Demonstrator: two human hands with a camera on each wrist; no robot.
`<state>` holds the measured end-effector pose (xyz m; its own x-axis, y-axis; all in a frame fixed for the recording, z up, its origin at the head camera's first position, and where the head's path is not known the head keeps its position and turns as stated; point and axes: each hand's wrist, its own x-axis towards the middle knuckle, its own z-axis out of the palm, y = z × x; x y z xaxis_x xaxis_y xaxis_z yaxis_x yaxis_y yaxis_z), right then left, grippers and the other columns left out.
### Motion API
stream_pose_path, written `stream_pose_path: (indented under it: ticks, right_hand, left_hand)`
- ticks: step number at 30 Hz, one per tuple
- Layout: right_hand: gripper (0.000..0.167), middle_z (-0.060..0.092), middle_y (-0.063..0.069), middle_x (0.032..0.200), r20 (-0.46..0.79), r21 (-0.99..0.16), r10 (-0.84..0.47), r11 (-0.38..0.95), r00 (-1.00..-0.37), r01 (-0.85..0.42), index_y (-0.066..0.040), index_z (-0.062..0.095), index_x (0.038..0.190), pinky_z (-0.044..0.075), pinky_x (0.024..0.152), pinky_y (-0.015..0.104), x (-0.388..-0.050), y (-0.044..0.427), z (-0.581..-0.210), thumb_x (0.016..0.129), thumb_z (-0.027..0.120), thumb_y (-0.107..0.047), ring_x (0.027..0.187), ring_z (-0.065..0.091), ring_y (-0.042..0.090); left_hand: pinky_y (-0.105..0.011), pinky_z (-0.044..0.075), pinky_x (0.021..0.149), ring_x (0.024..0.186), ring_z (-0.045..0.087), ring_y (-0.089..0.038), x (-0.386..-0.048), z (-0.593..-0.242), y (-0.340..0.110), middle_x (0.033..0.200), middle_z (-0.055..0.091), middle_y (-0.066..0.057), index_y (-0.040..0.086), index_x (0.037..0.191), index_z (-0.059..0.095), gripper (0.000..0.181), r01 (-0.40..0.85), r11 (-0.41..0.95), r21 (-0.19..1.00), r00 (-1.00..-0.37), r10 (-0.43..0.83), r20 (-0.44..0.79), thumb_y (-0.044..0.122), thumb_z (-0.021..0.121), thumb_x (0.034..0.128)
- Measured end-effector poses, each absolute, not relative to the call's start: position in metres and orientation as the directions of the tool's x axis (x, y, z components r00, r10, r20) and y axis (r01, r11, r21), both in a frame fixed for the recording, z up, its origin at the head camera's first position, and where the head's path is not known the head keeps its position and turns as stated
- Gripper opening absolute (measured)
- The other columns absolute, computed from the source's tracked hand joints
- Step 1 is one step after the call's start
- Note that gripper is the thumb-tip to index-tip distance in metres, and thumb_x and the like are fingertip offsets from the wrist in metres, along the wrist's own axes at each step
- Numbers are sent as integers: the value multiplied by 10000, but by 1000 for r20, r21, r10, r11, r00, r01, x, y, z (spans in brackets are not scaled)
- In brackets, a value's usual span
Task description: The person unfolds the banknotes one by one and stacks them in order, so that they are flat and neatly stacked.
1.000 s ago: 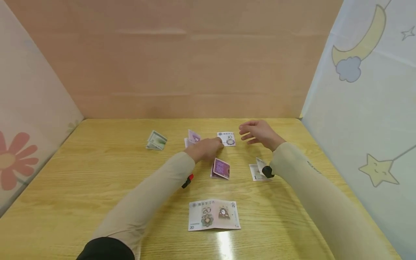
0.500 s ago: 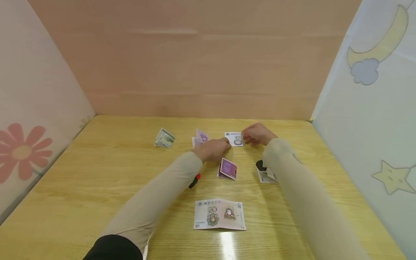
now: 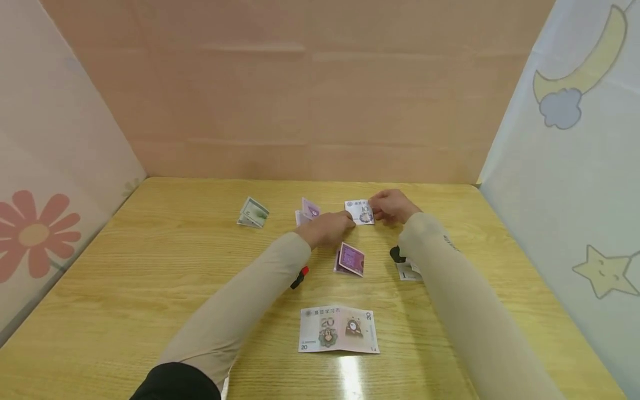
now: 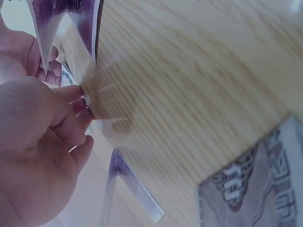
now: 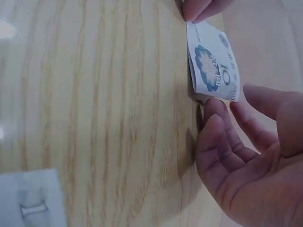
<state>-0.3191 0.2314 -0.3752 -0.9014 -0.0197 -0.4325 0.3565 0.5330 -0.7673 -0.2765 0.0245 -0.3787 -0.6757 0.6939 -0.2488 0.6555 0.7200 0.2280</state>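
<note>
- Far left: wall panel [image 3: 34, 234] printed with a pink flower, bordering the wood-grain table [image 3: 150, 266].
- Left of centre: green folded note [image 3: 254, 213], standing partly open near the table's far side.
- Next rightward: pale purple folded note [image 3: 311, 210], its near part hidden by the left arm.
- Left hand [image 3: 327, 229]: fingers curled, thumb and fingertips pinching the near left corner of the note marked 10.
- Centre, nearest the viewer: note marked 20 [image 3: 339, 329], spread face up with a central crease.
- Behind it: purple folded note [image 3: 351, 259], tented, its upper flap raised.
- Note marked 10 [image 3: 358, 210]: on the table's far part, between the two hands — face up, layered at its edge in the right wrist view.
- Right hand [image 3: 393, 206]: thumb and fingers spread, tips at the note's right edge — firm contact cannot be told.
- Below the right wrist: note marked 1 [image 3: 407, 271], partly covered by the sleeve.
- Far right: white panel with a yellow moon [image 3: 587, 58] and star [image 3: 602, 271].
</note>
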Motion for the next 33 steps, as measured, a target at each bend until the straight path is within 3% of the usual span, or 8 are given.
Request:
stream_pose_path:
  ticks: [5, 10, 14, 17, 21, 25, 29, 33]
  right_hand:
    - [296, 621, 117, 998, -382, -785, 34, 516, -923, 344, 2, 561, 1252, 498, 621, 279, -319, 226, -374, 1035, 569, -199, 716, 585, 157]
    - [279, 628, 121, 1032, -352, -789, 39, 525, -935, 319, 29, 584, 1236, 527, 715, 294, -319, 222, -371, 1033, 572, -163, 771, 620, 148]
    - [271, 633, 132, 1078, -337, -800, 11, 524, -942, 292, 22, 592, 1226, 542, 804, 345, -319, 220, -368, 1036, 570, -170, 848, 655, 176]
    - [289, 626, 146, 1119, -324, -816, -24, 513, -946, 266, 18, 571, 1240, 531, 860, 397, -316, 220, -365, 1044, 557, -195, 970, 659, 255]
    - [315, 627, 170, 1153, -299, -837, -78, 500, -951, 222, 23, 558, 1257, 522, 886, 429, -312, 220, -359, 1051, 549, -214, 1072, 628, 346]
    - [295, 640, 174, 1141, -267, -854, -118, 489, -956, 178, 22, 583, 1230, 532, 815, 389, -305, 221, -353, 1047, 562, -208, 1076, 618, 381]
    - [271, 650, 164, 1118, -238, -870, -153, 473, -959, 141, 17, 591, 1196, 528, 749, 346, -294, 219, -346, 1041, 572, -205, 1075, 611, 405]
    - [249, 662, 147, 1098, -223, -884, -173, 451, -959, 124, -5, 587, 1175, 529, 731, 334, -281, 215, -343, 1032, 592, -209, 1060, 616, 403]
  left_hand:
    - [-369, 374, 1119, 1360, 469, -274, -277, -378, 25, 1480, 480, -105, 103, 1405, 583, 410, 656, 722, 221, -678, 692, -249, 0, 498, 1018]
    - [-395, 385, 1111, 1367, 464, -294, -277, -376, 23, 1509, 460, -107, 97, 1416, 567, 393, 646, 736, 204, -676, 675, -296, 35, 480, 1037]
    - [-373, 452, 1042, 1242, 559, -270, -281, -376, 16, 1398, 549, -117, 71, 1375, 577, 366, 652, 724, 225, -663, 688, -294, 23, 494, 1021]
    - [-375, 450, 1044, 1236, 561, -268, -286, -378, 7, 1372, 572, -129, 53, 1390, 557, 376, 610, 726, 318, -694, 683, -228, 25, 484, 1023]
    - [-422, 426, 1075, 1325, 509, -282, -289, -378, -7, 1432, 549, -121, 68, 1465, 495, 463, 519, 742, 425, -781, 614, -119, 27, 480, 1004]
    - [-402, 522, 906, 1129, 625, -241, -286, -371, -19, 1321, 633, -93, 85, 1441, 522, 435, 450, 751, 484, -845, 533, -40, 110, 510, 1007]
    - [-351, 523, 694, 872, 664, -213, -279, -364, -27, 1235, 663, -91, 89, 1425, 534, 411, 367, 710, 601, -890, 457, 4, 221, 550, 1035]
    - [-325, 533, 608, 812, 707, -265, -273, -360, -33, 1202, 654, -104, 92, 1402, 550, 398, 311, 619, 721, -907, 419, 31, 247, 576, 1037]
